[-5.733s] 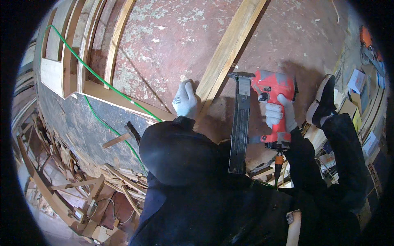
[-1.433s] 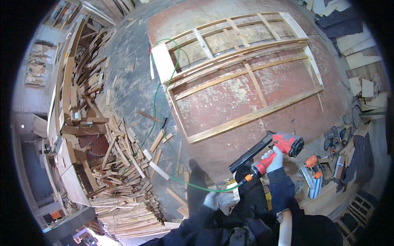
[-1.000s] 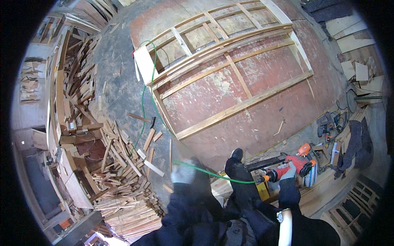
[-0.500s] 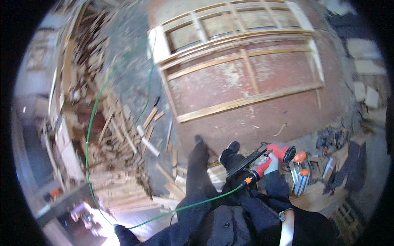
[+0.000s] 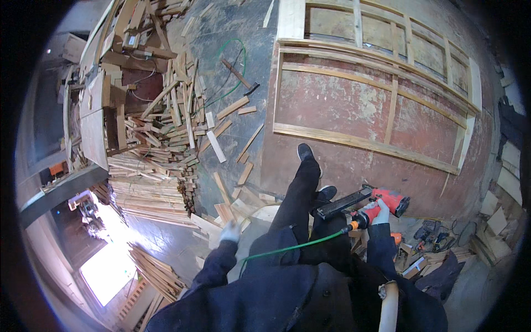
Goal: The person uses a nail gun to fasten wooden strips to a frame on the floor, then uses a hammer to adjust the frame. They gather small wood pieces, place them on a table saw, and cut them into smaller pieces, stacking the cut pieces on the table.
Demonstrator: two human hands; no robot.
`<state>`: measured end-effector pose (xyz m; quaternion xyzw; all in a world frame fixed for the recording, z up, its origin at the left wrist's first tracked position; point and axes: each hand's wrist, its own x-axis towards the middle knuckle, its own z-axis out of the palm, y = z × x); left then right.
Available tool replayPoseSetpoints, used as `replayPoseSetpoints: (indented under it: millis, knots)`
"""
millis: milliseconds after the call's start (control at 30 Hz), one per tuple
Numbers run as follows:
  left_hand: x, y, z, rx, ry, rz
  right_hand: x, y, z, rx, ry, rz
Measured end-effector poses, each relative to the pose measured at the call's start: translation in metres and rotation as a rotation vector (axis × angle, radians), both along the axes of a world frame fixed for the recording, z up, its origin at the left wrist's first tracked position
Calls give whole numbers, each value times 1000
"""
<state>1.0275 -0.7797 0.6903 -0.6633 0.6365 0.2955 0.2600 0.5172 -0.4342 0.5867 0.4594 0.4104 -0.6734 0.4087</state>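
One nail gun (image 5: 390,200) fills the fingers of my right hand (image 5: 381,212); my left hand (image 5: 230,231) (finger spread: I cannot tell) hangs near wood scraps (image 5: 225,212).

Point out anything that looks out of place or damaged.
Offcuts lie scattered on the dark floor, a hammer beside them, unlike the neater stack nearby. The red floor looks worn, with pale patches inside the frame.

My nail gun (image 5: 390,200) is red with grey and black parts, its magazine (image 5: 345,203) black, its hose fitting (image 5: 352,226) orange, the air hose (image 5: 298,247) bright green. My right glove (image 5: 381,214) and left glove (image 5: 229,232) look whitish, my jacket (image 5: 249,299) dark navy. The wooden frame (image 5: 332,136) is pale tan, the floor panel (image 5: 354,108) brownish red, mottled with cream patches.
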Motion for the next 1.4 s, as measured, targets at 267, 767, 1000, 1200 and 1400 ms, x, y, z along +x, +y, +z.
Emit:
replayPoseSetpoints:
  millis: [267,767,1000,1200,1400]
  knots:
    - [-272,-34,50,480,840,-240,-3,-177,-56,-283,-166,42]
    - [-211,-176,-118,72,233,216,-75,-439,43,-189,252,962]
    - [-171,-186,-175,23,-187,224,-212,-545,179,-415,582,1044]
    - [-213,-101,-151,441,-470,233,-307,-625,304,-445,957,1194]
    - [-288,-33,-160,574,-373,424,-360,-726,344,-858,-615,1939]
